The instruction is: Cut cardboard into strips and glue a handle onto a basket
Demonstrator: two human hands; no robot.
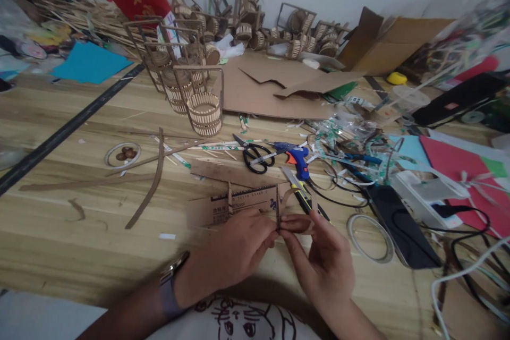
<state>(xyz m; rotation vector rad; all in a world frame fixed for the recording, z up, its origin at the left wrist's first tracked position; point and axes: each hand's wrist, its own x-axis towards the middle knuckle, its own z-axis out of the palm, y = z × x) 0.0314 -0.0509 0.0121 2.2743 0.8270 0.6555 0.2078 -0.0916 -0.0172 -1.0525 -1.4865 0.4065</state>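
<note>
My left hand [229, 255] and my right hand [322, 263] meet near the front of the wooden table [79, 244]. Both pinch a thin brown stick frame [278, 207] that stands upright between the fingertips. A curved brown strip [297, 194] arches off the frame to the right, above my right fingers. Just behind the frame lies a printed cardboard piece [223, 207]. A watch [172, 271] sits on my left wrist.
Black scissors [253, 156], a blue glue gun [295, 156] and a yellow utility knife [298, 191] lie just beyond my hands. Small stick baskets [203, 111] stand further back, with cardboard sheets [271, 90]. Cables, a dark tablet [398, 223] and coloured paper crowd the right.
</note>
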